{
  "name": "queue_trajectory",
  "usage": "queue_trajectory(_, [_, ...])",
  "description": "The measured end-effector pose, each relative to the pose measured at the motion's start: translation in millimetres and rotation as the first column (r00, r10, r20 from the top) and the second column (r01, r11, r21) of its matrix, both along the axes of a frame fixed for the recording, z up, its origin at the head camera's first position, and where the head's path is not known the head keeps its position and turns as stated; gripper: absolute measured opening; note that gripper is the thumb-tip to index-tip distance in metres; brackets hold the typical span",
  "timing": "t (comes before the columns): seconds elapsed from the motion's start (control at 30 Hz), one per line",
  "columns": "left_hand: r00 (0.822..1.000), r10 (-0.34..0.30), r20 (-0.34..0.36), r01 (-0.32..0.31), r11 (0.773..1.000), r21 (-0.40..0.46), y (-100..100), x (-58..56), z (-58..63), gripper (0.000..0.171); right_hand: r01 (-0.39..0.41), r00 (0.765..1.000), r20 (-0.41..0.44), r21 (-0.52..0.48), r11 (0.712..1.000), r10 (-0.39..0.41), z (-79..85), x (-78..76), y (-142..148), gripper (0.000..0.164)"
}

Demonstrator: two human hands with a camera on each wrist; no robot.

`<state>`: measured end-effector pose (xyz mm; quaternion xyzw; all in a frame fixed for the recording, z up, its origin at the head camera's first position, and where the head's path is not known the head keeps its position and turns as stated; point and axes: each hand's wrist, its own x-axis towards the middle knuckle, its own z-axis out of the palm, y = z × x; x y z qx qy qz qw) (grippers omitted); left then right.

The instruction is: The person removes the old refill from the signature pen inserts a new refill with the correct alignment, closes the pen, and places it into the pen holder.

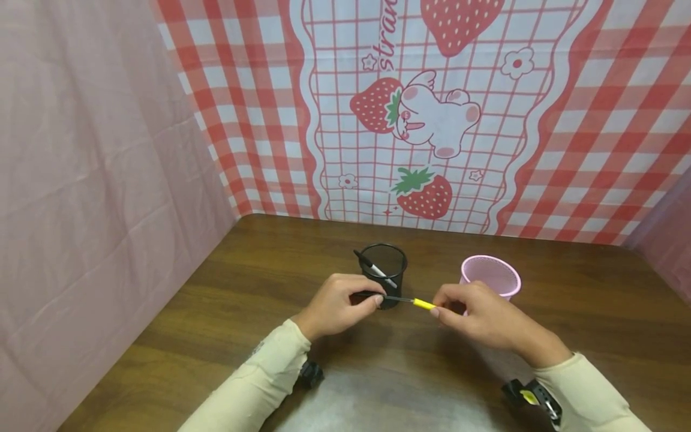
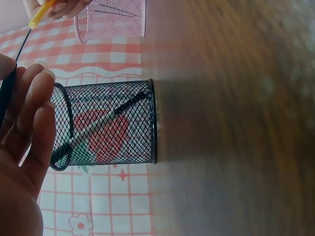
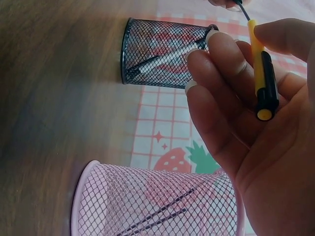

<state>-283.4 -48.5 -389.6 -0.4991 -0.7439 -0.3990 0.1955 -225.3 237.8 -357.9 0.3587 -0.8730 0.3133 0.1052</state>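
My left hand (image 1: pixel 340 305) and right hand (image 1: pixel 483 315) hold two ends of a slim screwdriver-like tool over the table. The right thumb and fingers pinch its yellow handle (image 1: pixel 423 304), which has a black clip (image 3: pixel 267 81) along the side. From the handle a thin metal shaft (image 1: pixel 400 299) runs across to the left hand. There, thumb and fingers pinch a black piece (image 2: pixel 7 93) at the shaft's other end; its kind is hidden by the fingers. Just behind the left fingertips stands a black mesh pen holder (image 2: pixel 140 145) with a black-and-white marker (image 1: pixel 378 271) leaning in it.
A pink mesh pen holder (image 1: pixel 491 258) stands behind the right hand, with two thin dark rods (image 3: pixel 167 201) inside. Beneath lies a brown wooden table (image 1: pixel 216 336). A strawberry-print cloth (image 1: pixel 421 132) hangs at the back, a plain pinkish cloth (image 1: pixel 108 168) on the left.
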Motion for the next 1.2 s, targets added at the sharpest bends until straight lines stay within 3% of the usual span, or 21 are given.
queue_trajectory(0.47, [1.000,0.004,0.008,-0.004,1.000,0.011,-2.1,-0.3,1.1,0.011,0.005,1.000,0.027,0.023,1.000,-0.006,3.2,1.5,1.9,0.016])
queue_trajectory(0.8, [0.997,0.012,0.078,-0.015,0.999,0.035,-3.0,0.9,1.6,0.010,0.033,0.997,0.067,0.046,0.998,-0.036,4.4,1.8,2.7,0.015])
queue_trajectory(1.2, [0.994,-0.005,0.111,-0.001,0.999,0.046,-2.9,2.1,0.9,0.010,0.045,0.991,0.119,0.095,0.994,-0.056,5.1,2.7,1.3,0.015])
